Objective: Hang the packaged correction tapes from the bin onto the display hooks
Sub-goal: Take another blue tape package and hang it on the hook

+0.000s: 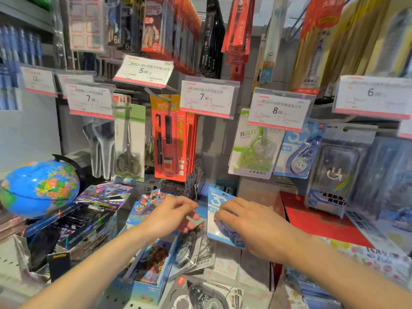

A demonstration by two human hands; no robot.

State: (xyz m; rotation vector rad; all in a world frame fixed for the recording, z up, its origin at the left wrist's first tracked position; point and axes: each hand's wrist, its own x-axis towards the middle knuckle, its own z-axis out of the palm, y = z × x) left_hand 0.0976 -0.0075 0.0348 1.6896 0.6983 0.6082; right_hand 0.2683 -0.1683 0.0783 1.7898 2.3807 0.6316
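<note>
My right hand (247,221) grips a blue packaged correction tape (215,205) from above, low in front of the display. Just left of it, my left hand (172,214) has curled fingers and thumb that pinch the top edge of a tilted stack of grey packaged correction tapes (192,247). More grey packaged tapes (207,294) lie loose at the bottom centre. On the hooks above hang a green tape pack (250,150), a matching blue tape pack (296,153) and a grey tape pack (334,166). Behind the 7.90 price tag (207,99) only bare wall shows.
A red pen set (170,141) and scissors (129,143) hang left of centre. A globe (39,188) stands at the left beside card boxes (98,210). A red box (321,219) and stacked packs fill the right. Price tags jut out at several heights.
</note>
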